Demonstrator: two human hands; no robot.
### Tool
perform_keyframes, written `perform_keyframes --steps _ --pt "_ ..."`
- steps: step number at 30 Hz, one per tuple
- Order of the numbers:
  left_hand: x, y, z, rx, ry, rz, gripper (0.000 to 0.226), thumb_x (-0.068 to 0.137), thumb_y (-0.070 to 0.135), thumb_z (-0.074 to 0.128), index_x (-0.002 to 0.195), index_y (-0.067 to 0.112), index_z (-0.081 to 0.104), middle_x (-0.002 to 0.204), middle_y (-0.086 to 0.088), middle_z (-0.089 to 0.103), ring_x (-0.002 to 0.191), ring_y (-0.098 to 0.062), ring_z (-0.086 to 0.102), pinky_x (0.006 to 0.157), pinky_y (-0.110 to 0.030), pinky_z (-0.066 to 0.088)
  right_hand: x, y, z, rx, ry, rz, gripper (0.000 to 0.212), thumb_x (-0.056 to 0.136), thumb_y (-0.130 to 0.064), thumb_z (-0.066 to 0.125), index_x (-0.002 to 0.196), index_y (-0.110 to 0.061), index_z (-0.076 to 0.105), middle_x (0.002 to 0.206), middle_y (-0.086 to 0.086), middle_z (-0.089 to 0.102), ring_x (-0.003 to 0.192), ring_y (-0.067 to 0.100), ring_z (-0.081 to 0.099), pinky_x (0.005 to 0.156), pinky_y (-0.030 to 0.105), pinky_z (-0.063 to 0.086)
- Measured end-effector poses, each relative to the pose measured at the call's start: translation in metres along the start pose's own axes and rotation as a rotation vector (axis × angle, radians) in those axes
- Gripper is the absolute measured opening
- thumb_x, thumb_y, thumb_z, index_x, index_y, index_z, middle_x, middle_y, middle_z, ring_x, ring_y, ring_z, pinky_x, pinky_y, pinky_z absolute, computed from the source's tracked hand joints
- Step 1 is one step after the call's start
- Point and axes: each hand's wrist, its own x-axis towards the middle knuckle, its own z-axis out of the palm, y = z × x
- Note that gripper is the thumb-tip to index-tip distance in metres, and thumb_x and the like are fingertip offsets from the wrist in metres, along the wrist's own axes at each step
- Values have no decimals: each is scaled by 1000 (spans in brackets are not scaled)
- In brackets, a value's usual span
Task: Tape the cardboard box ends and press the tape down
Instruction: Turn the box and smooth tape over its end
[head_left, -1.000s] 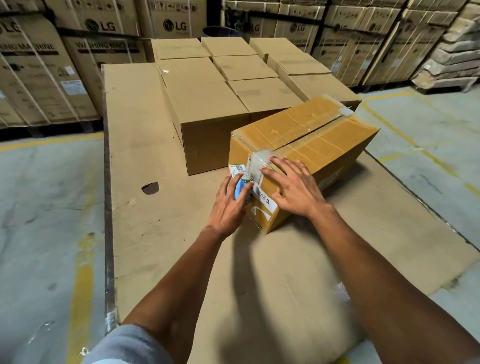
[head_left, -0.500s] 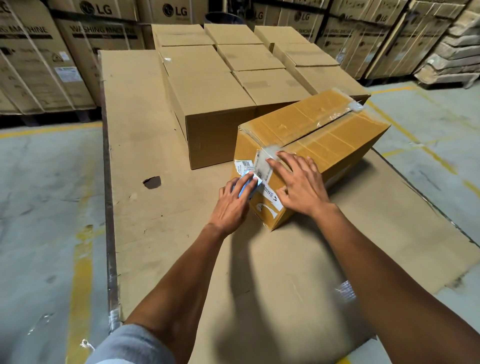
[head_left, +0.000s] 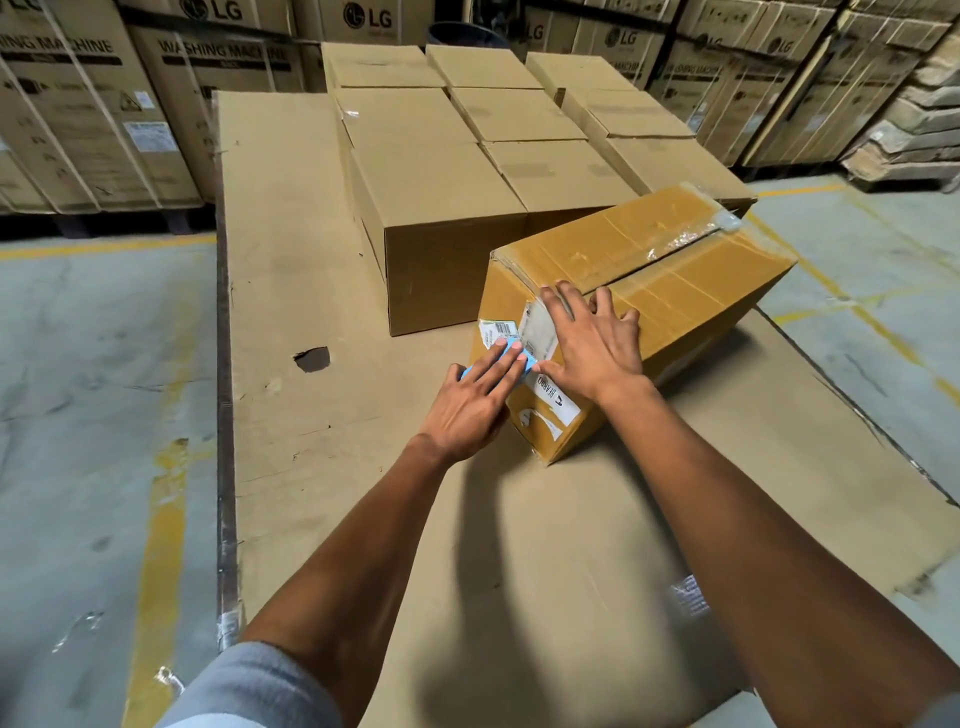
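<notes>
Right hand (head_left: 592, 345) lies flat, fingers spread, pressing on the near end of the cardboard box (head_left: 670, 291), palm over the strip of clear tape (head_left: 540, 325) where it folds down from the top seam; it grips nothing. Left hand (head_left: 475, 402) just beside it, fingers straight and together, resting on a small blue object (head_left: 524, 361) against the same end face; probably a tape cutter or dispenser, can't tell. How it is held underneath is hidden.

The box sits tilted at an angle on the cardboard-covered bench (head_left: 291, 291), near the right edge, clear tape running along its top seam to the far end. White labels (head_left: 498, 332) are stuck on the near face. A block of plain closed boxes (head_left: 441, 208) stands just behind, touching or nearly so. Big LG cartons (head_left: 171, 104) line the back wall.

Step in hand, as judged: smoothing the tape end onto the near face. Next probably calls for sliding the palm down and outward to flatten any bubbles, then the far end, where the tape looks loose and crumpled.
</notes>
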Motion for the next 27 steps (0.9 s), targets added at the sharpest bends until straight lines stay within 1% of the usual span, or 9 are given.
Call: perform_keyframes --steps 2,5,8,11,15,17,19,22,27 --pt "1 -2 0 9 5 23 76 100 22 56 171 10 30 182 -8 23 169 -22 21 92 -45 49 0 -1 1 -4 5 8 108 86 -73 67 167 -29 12 173 0 24 142 35 37 97 57 49" --pt "3 -3 -1 21 5 46 75 100 23 54 171 10 31 181 -9 24 168 -22 23 91 -43 48 1 -3 2 17 -1 16 106 88 -70 66 168 -28 11 175 1 21 146 35 35 100 59 47" --pt "7 -3 -4 47 -3 62 70 102 29 44 169 9 36 180 -10 29 166 -25 29 87 -43 46 2 -5 4 77 -29 14 110 89 -67 69 169 -22 8 178 3 12 157 32 29 113 62 41" --pt "10 -3 -5 68 -4 61 70 104 37 35 166 7 40 177 -11 34 164 -27 35 84 -43 48 4 -5 8 130 -48 14 115 90 -63 71 170 -16 3 179 5 5 162 32 21 126 59 29" --pt "14 -5 -4 53 -1 63 69 103 39 47 164 6 43 174 -12 41 161 -30 39 82 -43 54 6 -3 13 161 -76 -3 121 89 -59 75 170 -16 -3 179 5 -3 165 32 10 130 57 20" --pt "16 -8 -3 32 0 66 69 101 33 61 163 6 45 173 -13 43 159 -31 42 81 -43 57 7 -3 13 158 -83 -6 123 88 -58 78 169 -17 -5 179 6 -4 165 32 8 130 57 19" --pt "18 -10 -2 19 8 59 67 104 26 69 163 7 45 172 -12 44 159 -31 43 80 -43 59 7 -4 14 154 -84 -3 124 87 -56 79 169 -17 -6 179 6 -5 165 32 7 130 57 19" --pt "19 -12 0 23 -4 56 66 108 24 67 167 10 40 176 -10 37 163 -29 37 83 -43 56 7 -4 14 154 -82 2 123 88 -54 79 169 -17 -5 179 5 -4 165 31 7 130 57 19" --pt "17 -13 7 38 -24 52 65 114 21 53 173 12 27 181 -9 22 168 -26 23 92 -45 52 7 -5 16 142 -64 7 119 89 -55 78 170 -17 -2 179 5 -2 165 31 10 129 57 21"
